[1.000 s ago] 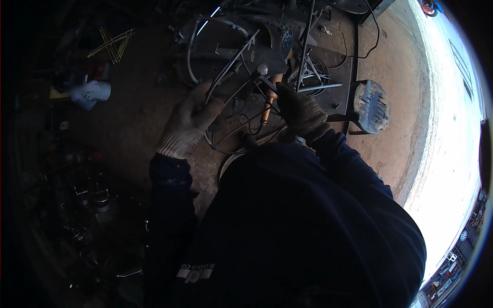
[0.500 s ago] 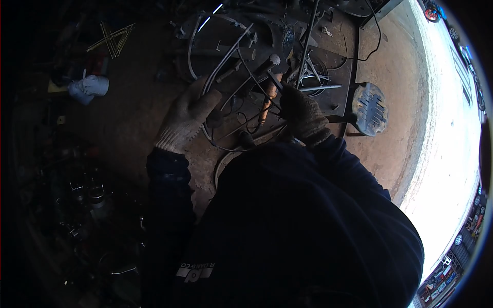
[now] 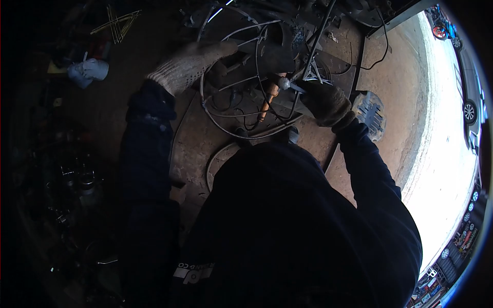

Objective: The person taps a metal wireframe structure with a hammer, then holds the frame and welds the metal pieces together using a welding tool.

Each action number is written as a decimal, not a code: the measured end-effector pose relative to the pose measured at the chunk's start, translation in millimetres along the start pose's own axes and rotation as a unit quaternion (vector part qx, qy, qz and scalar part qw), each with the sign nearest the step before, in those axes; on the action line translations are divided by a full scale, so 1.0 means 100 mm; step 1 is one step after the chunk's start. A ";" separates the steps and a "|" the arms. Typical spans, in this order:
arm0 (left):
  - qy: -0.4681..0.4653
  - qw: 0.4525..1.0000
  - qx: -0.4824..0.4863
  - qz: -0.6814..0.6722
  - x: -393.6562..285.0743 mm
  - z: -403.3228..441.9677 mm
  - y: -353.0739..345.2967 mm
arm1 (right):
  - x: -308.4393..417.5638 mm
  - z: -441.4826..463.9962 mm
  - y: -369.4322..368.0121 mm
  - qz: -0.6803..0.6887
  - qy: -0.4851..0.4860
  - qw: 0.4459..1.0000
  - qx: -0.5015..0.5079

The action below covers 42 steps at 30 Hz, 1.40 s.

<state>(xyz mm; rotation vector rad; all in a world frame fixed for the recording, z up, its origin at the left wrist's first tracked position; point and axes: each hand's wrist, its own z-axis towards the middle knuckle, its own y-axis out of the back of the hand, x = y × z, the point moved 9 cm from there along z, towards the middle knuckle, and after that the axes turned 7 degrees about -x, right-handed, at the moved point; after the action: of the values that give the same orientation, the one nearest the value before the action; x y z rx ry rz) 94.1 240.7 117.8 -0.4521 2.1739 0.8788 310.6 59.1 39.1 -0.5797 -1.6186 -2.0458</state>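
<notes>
My left hand [image 3: 192, 64], in a pale knitted glove and slightly blurred, is at the upper left side of a round metal rod frame [image 3: 204, 105]. Its fingers reach over the rods and seem closed on them, though the fingertips' underside is hidden. My right hand [image 3: 326, 102], in a darker-looking glove, is closed around the handle of a hammer [image 3: 284, 83]. The hammer's pale rounded head points left, over the frame's right part. Below it lies an orange-bodied power tool [image 3: 268, 102] with a dark cord.
A stool with a slotted seat [image 3: 371, 115] stands to the right. Thin yellowish rods [image 3: 118, 25] and a pale blue-grey container [image 3: 88, 71] are at the upper left. Dark metal parts [image 3: 84, 179] crowd the lower left. A parked car [image 3: 470, 97] shows outside in bright light.
The rod frame has turned and shifted. My left hand has moved up and its fingers point further right. My right hand has moved right and down with the hammer.
</notes>
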 end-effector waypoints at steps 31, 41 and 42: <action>0.082 0.981 0.059 0.166 -0.73 0.14 -0.28 | 0.41 0.18 -0.05 -0.155 0.358 0.921 0.002; 0.055 0.977 0.069 0.196 -0.79 0.19 -0.29 | 0.24 0.28 -0.09 -0.139 0.285 0.948 0.007; 0.038 0.976 0.071 0.204 -0.77 0.22 -0.29 | 0.31 0.23 -0.07 -0.154 0.284 0.946 0.013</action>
<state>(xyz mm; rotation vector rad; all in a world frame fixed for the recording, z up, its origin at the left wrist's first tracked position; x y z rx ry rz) 172.6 239.1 151.6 0.0395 2.4265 0.9219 282.2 80.2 56.6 0.2829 -1.4344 -2.1296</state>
